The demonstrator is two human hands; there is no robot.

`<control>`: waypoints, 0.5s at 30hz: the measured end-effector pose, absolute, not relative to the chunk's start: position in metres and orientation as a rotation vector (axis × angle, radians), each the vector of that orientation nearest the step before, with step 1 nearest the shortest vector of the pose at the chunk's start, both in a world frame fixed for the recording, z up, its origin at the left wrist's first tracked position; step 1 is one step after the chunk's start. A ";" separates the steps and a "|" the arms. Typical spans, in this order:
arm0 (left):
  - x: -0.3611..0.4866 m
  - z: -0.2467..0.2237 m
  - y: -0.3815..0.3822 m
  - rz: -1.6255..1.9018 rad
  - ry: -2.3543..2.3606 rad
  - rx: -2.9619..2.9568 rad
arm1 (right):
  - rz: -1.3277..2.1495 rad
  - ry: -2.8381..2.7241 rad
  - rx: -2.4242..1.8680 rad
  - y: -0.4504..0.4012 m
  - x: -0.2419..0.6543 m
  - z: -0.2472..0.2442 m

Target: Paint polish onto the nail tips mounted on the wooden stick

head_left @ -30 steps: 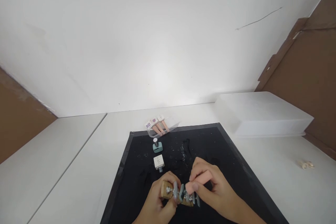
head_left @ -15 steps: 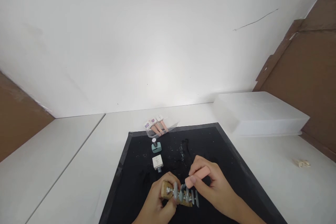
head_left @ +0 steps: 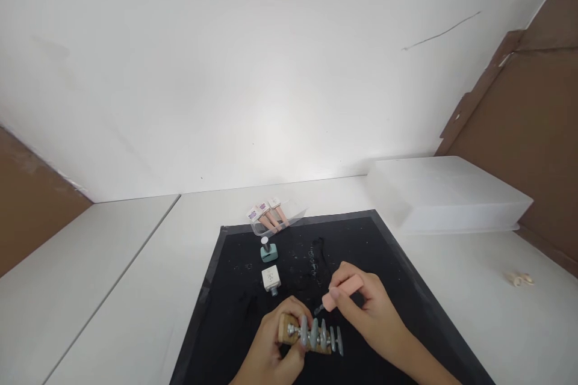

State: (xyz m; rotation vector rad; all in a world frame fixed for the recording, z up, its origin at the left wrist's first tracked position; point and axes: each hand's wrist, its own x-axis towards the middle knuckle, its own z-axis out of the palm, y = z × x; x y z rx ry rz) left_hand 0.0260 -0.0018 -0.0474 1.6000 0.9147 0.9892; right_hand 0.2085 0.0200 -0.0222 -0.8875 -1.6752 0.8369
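Note:
My left hand (head_left: 280, 346) is closed round a small wooden block (head_left: 285, 328). Several grey-green nail tips (head_left: 315, 333) stand in a row on metal holders along the block. Between the thumb and fingers of my right hand (head_left: 368, 307) is a pink brush handle (head_left: 343, 293). Its small dark brush tip (head_left: 318, 309) is just above the nail tips, apart from them. A white square bottle (head_left: 271, 278), uncapped, sits on the black mat (head_left: 239, 313) beyond my left hand. Behind it stands a teal bottle (head_left: 269, 253) with a metal-topped stem.
At the mat's back edge, a clear tray (head_left: 295, 216) holds pink-handled bottles (head_left: 273, 215). A large white translucent box (head_left: 456, 195) stands at the right rear. Small cream-coloured pieces (head_left: 519, 279) lie on the white table (head_left: 469, 295) at the right.
My right hand has lifted the brush up and slightly right, off the nail tips. My left hand and the block have barely moved.

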 end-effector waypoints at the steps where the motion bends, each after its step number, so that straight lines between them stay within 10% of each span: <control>1: 0.026 -0.047 -0.001 0.996 0.901 1.611 | 0.882 -1.649 -0.881 0.020 0.209 -0.023; 15: 0.026 -0.045 -0.001 0.944 0.921 1.632 | 1.021 -1.596 -0.859 0.020 0.210 -0.021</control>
